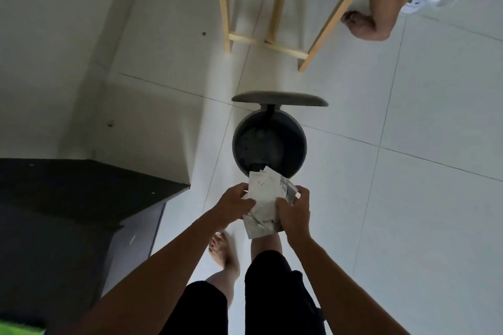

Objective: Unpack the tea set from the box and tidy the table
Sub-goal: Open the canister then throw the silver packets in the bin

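Note:
I look down at a round grey pedal bin [298,141] on the tiled floor, its lid [280,98] standing raised at the far side. Both my hands hold a bundle of crumpled white wrapping paper [265,193] just at the bin's near rim, its top edge poking over the opening. My left hand [235,205] grips the bundle's left side, my right hand [295,209] its right side. The lower part of the paper is hidden behind my fingers. No tea set or box is in view.
A dark counter and cabinet [81,198] stand at the left. Pale wooden furniture legs [272,43] rise beyond the bin. Another person's bare foot [364,26] is at the top right. My own legs and foot [223,250] are below my hands.

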